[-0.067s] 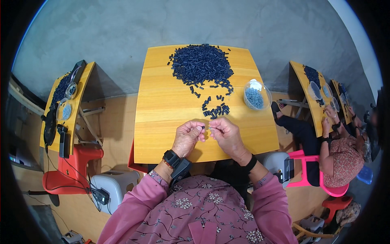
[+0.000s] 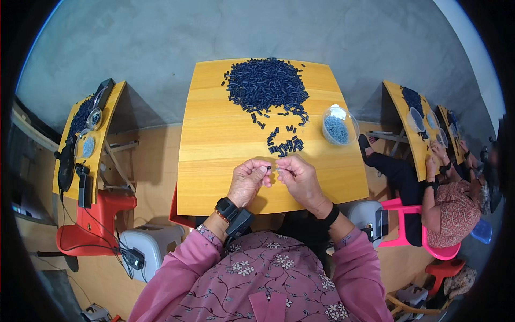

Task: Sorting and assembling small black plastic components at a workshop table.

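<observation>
My left hand (image 2: 250, 177) pinches a small dark cylindrical piece (image 2: 268, 168) between thumb and fingertips over the near part of the wooden table (image 2: 214, 142). Close beside it, my right hand (image 2: 298, 174) is closed in a pinch on a tiny light-coloured piece (image 2: 277, 169), too small to name. The fingertips of both hands almost meet. Just beyond them lies a loose cluster of dark cylindrical pieces (image 2: 289, 145). A big heap of the same pieces (image 2: 265, 83) covers the far middle of the table. To the right stands a clear round tub (image 2: 354, 131) with small blue-grey pieces (image 2: 336, 129).
Another table (image 2: 110, 115) at the left carries dark pieces and tubs, with a red stool (image 2: 96, 222) before it. On the right, a person (image 2: 453, 209) sits on a pink chair (image 2: 396, 214) at a further table (image 2: 399, 107). A grey wall (image 2: 257, 32) rises behind my table.
</observation>
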The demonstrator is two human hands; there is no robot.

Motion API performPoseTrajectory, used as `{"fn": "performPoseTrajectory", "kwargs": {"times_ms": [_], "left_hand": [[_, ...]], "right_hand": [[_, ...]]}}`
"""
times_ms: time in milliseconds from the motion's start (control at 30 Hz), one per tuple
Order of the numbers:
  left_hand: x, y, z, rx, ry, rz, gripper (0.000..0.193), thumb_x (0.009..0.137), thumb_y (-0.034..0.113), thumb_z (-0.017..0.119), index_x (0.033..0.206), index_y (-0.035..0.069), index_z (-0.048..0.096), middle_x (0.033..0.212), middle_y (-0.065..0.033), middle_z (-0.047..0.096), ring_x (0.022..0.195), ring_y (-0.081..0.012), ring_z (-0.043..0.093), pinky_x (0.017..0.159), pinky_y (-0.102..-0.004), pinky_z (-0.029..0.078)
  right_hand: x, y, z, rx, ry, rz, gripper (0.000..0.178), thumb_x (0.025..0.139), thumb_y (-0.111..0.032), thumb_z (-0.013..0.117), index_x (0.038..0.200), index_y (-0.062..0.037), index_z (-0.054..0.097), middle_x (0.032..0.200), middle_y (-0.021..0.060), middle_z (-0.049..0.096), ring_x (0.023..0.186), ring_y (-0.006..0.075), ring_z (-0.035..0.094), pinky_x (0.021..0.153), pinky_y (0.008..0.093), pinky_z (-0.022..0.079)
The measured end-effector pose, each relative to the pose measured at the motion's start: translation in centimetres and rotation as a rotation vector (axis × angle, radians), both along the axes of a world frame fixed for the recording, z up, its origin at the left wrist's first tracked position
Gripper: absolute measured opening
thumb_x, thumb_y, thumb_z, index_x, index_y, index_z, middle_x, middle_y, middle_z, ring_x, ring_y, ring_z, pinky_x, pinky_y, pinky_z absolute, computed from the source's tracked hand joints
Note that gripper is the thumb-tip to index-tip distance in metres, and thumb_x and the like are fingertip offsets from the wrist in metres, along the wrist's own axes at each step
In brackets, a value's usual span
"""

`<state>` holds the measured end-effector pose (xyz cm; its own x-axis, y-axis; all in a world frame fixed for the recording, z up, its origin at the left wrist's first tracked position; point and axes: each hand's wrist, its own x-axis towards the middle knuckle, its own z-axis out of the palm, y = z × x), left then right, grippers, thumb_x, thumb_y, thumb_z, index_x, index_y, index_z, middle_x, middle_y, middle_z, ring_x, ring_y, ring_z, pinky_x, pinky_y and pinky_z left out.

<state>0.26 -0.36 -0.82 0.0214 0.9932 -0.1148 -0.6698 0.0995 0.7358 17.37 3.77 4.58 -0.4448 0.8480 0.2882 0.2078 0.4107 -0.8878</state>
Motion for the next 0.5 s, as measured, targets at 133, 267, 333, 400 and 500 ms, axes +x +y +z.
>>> {"fn": "performPoseTrajectory", "kwargs": {"times_ms": [133,267,333,400,500], "left_hand": [[0.1,0.1,0.1,-0.005,0.001,0.003,0.013,0.097,0.006,0.056,0.106,-0.001,0.062,0.09,-0.0073,0.065,0.07,-0.0116,0.061,0.065,-0.028,0.055],[0.2,0.1,0.0,-0.002,0.024,0.0,0.013,0.096,0.007,0.058,0.105,-0.001,0.061,0.091,-0.0088,0.065,0.071,-0.0144,0.061,0.067,-0.0299,0.054],[0.2,0.1,0.0,0.009,0.025,-0.007,0.013,0.096,0.007,0.058,0.105,-0.001,0.061,0.091,-0.0091,0.065,0.071,-0.0143,0.061,0.067,-0.0298,0.054],[0.3,0.1,0.2,0.01,0.014,0.003,0.013,0.096,0.008,0.058,0.105,-0.001,0.061,0.09,-0.0091,0.065,0.072,-0.0143,0.061,0.067,-0.0298,0.054],[0.4,-0.1,0.1,-0.02,0.034,0.029,0.013,0.096,0.008,0.058,0.105,-0.001,0.061,0.089,-0.0087,0.065,0.071,-0.0142,0.061,0.067,-0.03,0.054]], "right_hand": [[-0.1,0.0,0.3,-0.006,0.009,0.0,0.017,0.088,0.008,0.057,0.103,0.0025,0.061,0.091,0.0079,0.062,0.076,0.0121,0.062,0.065,0.0248,0.053],[-0.7,-0.1,-0.4,-0.213,0.114,0.01,0.015,0.089,0.006,0.057,0.104,0.0022,0.062,0.092,0.0075,0.062,0.076,0.0115,0.062,0.064,0.0251,0.053],[-1.0,-0.1,-0.7,-0.171,0.113,0.024,0.015,0.09,0.005,0.057,0.104,0.0024,0.062,0.092,0.0069,0.062,0.076,0.0106,0.062,0.064,0.0251,0.053],[-1.0,0.0,-0.8,-0.258,0.143,0.02,0.012,0.091,0.003,0.056,0.102,0.0024,0.062,0.09,0.0059,0.062,0.076,0.0104,0.062,0.063,0.0243,0.052],[-0.3,0.6,-1.2,-0.314,0.131,-0.041,0.01,0.091,0.001,0.058,0.1,0.0015,0.062,0.086,0.0046,0.062,0.076,0.0102,0.062,0.062,0.0239,0.052]]}}
